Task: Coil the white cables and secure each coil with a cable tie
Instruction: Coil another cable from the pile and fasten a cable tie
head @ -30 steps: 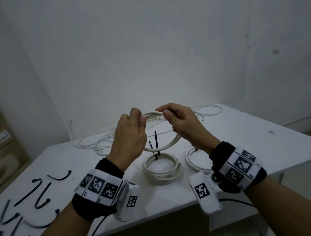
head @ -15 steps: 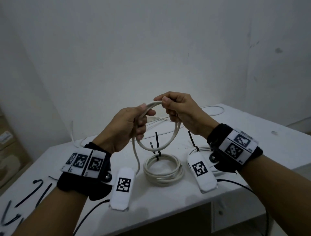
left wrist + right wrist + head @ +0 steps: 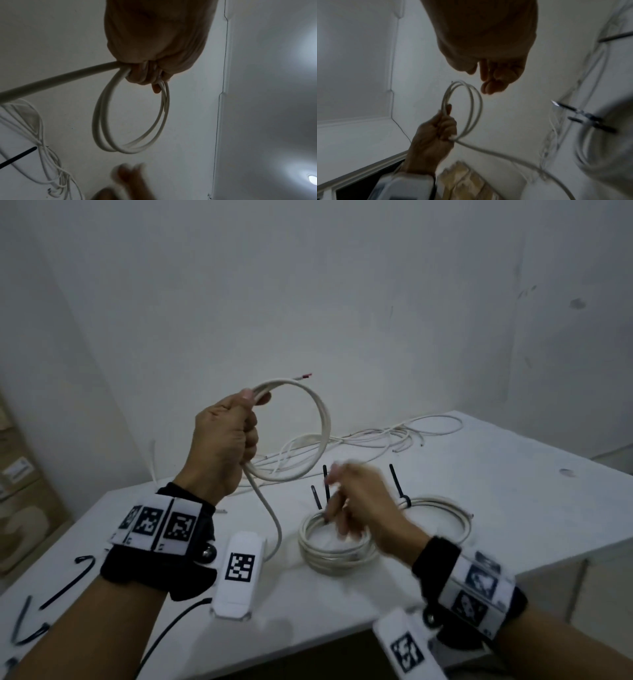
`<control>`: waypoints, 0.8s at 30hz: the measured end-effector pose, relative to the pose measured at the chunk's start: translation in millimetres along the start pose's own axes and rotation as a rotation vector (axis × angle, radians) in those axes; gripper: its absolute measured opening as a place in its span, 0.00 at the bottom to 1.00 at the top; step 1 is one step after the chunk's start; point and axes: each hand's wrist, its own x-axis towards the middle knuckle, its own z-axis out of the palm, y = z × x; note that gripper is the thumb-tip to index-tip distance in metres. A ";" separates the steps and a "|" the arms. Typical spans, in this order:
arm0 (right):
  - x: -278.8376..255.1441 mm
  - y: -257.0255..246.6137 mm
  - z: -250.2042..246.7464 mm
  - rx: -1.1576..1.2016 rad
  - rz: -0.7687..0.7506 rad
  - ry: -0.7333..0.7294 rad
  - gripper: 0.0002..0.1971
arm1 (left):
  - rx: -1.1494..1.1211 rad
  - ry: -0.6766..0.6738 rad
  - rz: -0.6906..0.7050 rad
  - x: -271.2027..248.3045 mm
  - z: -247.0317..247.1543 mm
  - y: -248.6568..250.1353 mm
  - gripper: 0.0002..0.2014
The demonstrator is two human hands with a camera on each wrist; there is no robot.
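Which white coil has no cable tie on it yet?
The coil held up off the table in the left hand. The two coils lying on the table each have a black tie.

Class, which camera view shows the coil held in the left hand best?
The left wrist view: the coil hangs large and sharp from the left hand. The head view shows it smaller, with a red-tipped end; the right wrist view shows it blurred.

1. The white cable coil [image 3: 308, 426] makes a few round loops standing upright, gripped in the left hand [image 3: 222, 440]; its red-tipped end juts out just above the thumb; a loose tail hangs below the fist.
2. Two tied coils [image 3: 337, 546] lie flat under and beyond the right hand [image 3: 359, 501]; black cable ties [image 3: 397, 484] stick up from them.
3. Loose white cables [image 3: 376, 436] sprawl beyond both hands; spare black ties [image 3: 65, 590] lie left of the left wrist.
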 end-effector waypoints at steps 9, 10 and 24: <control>14.9 45.5 74.1 1.036 0.642 -0.004 0.10 | -0.054 0.012 -0.059 -16.8 -14.0 0.8 0.14; 18.3 41.1 76.3 1.053 0.595 0.042 0.09 | -0.031 0.029 -0.050 -18.3 -19.7 1.2 0.14; 31.9 -20.3 22.3 0.959 0.211 0.127 0.15 | -0.045 0.064 -0.127 -35.0 -55.5 -3.1 0.14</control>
